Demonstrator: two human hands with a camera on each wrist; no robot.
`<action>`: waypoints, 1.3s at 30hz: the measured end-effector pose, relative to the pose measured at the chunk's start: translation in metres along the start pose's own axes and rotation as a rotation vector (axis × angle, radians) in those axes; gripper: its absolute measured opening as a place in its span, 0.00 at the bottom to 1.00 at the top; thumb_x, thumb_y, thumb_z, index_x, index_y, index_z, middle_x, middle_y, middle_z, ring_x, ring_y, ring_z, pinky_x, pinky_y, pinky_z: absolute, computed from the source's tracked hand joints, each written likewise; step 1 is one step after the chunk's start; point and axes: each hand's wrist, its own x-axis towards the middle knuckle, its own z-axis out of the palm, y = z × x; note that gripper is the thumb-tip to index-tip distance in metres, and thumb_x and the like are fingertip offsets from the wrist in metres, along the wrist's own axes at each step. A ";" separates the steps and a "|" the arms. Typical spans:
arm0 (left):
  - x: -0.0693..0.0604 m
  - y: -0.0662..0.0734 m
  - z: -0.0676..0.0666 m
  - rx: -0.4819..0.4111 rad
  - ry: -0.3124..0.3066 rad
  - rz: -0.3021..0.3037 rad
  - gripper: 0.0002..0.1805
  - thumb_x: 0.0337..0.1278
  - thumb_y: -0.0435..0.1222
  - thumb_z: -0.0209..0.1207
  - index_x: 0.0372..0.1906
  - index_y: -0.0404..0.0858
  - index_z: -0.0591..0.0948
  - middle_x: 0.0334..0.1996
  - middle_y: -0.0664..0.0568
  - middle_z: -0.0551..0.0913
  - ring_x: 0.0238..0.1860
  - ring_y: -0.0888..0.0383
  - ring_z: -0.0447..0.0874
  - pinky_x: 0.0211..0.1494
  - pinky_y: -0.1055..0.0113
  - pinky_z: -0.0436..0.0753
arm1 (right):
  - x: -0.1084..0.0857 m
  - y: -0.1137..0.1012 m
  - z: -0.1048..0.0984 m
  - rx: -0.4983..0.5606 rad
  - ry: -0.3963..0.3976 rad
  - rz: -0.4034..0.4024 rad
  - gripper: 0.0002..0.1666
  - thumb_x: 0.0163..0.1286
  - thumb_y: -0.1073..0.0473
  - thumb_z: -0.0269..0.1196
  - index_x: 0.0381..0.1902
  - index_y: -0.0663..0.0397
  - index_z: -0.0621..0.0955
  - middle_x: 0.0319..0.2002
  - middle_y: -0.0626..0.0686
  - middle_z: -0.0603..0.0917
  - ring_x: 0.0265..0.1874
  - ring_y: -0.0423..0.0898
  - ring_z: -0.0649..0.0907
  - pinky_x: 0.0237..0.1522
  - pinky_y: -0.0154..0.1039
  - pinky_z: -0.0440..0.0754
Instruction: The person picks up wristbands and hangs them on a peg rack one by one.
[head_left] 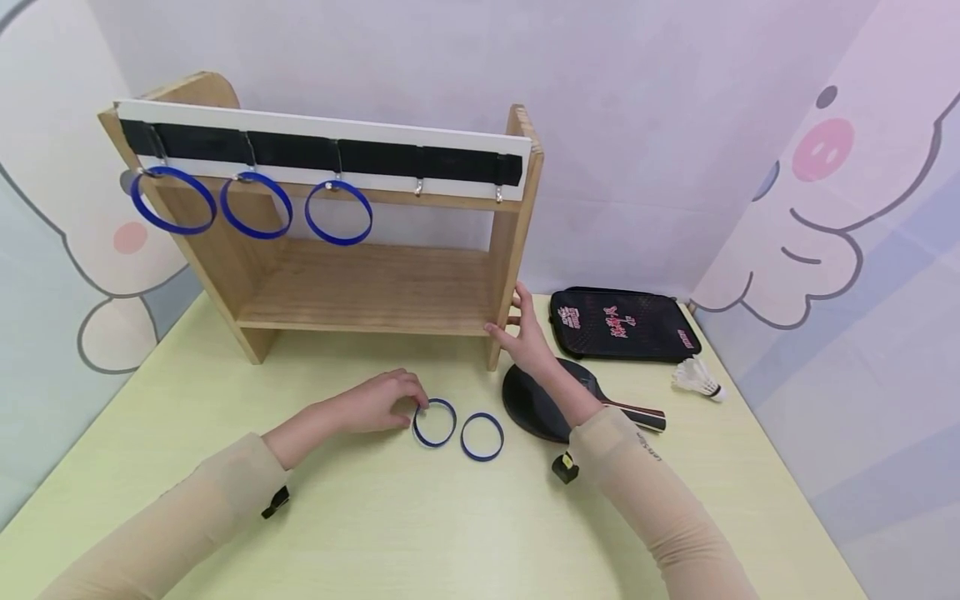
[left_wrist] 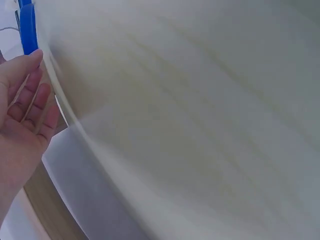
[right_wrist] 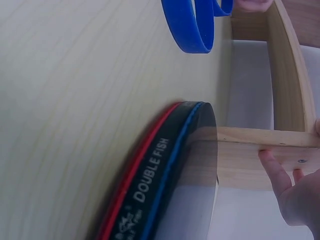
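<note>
A wooden rack [head_left: 375, 287] carries three blue rings, such as the middle ring [head_left: 256, 206], on hooks along its front strip. Two more blue rings lie on the table before it. Fingertips of my left hand [head_left: 381, 402] touch the rim of the nearer ring [head_left: 435, 422], with a gap between thumb and fingers. Close to its right lies the other ring [head_left: 482, 437]. My right hand [head_left: 527, 337] holds the rack's right side panel, thumb at the front edge and fingers along the outer face; the right wrist view shows this hand [right_wrist: 300, 195] against the panel [right_wrist: 240, 155].
Under my right forearm lies a black table tennis paddle [head_left: 534, 403]. Behind it is a black zip case [head_left: 626, 325], with a white shuttlecock [head_left: 697, 379] near the table's right edge. Two bare hooks, one being the far right hook [head_left: 498, 193], hang from the strip.
</note>
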 end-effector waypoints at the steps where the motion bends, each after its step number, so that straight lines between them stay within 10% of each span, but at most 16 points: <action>1: 0.000 0.000 0.000 0.000 0.016 0.006 0.15 0.46 0.29 0.68 0.42 0.43 0.83 0.41 0.60 0.80 0.48 0.59 0.76 0.56 0.58 0.76 | -0.001 -0.004 -0.001 0.004 -0.005 -0.001 0.50 0.65 0.61 0.63 0.72 0.38 0.44 0.65 0.63 0.58 0.51 0.61 0.74 0.40 0.49 0.83; 13: -0.002 0.014 -0.016 -0.022 0.114 0.013 0.10 0.51 0.35 0.67 0.40 0.42 0.83 0.37 0.61 0.80 0.44 0.61 0.77 0.51 0.59 0.79 | -0.012 -0.035 -0.004 0.010 -0.023 0.017 0.48 0.66 0.66 0.61 0.72 0.49 0.44 0.65 0.67 0.58 0.51 0.63 0.73 0.42 0.51 0.83; 39: -0.007 0.051 -0.066 -0.027 0.358 0.069 0.09 0.50 0.36 0.68 0.39 0.44 0.85 0.38 0.59 0.83 0.41 0.61 0.80 0.43 0.63 0.81 | 0.001 0.003 0.001 0.016 0.012 0.008 0.50 0.64 0.60 0.64 0.71 0.30 0.46 0.65 0.60 0.59 0.50 0.59 0.74 0.40 0.48 0.84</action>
